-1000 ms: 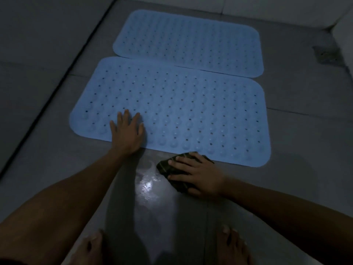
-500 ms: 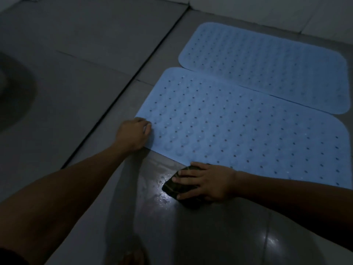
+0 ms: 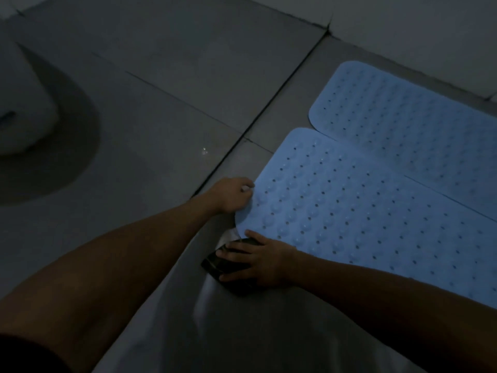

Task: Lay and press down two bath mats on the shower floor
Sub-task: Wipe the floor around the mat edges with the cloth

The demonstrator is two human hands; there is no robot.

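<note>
Two light blue bath mats with holes and bumps lie side by side on the grey tile floor. The far mat (image 3: 419,122) lies flat near the wall. My left hand (image 3: 230,195) grips the left edge of the near mat (image 3: 363,211) close to its front corner, which is raised a little off the floor. My right hand (image 3: 258,261) rests with spread fingers on a dark cloth (image 3: 219,265) lying on the wet floor just beneath that raised corner.
A pale rounded fixture (image 3: 24,103) with a dark shadow stands at the far left. A dark floor joint (image 3: 255,125) runs diagonally past the mats' left ends. Light wall tiles (image 3: 403,28) rise behind the far mat.
The view has swung left. My left hand went from lying flat on the near mat to gripping its left edge. My right hand slid the cloth left toward that corner.
</note>
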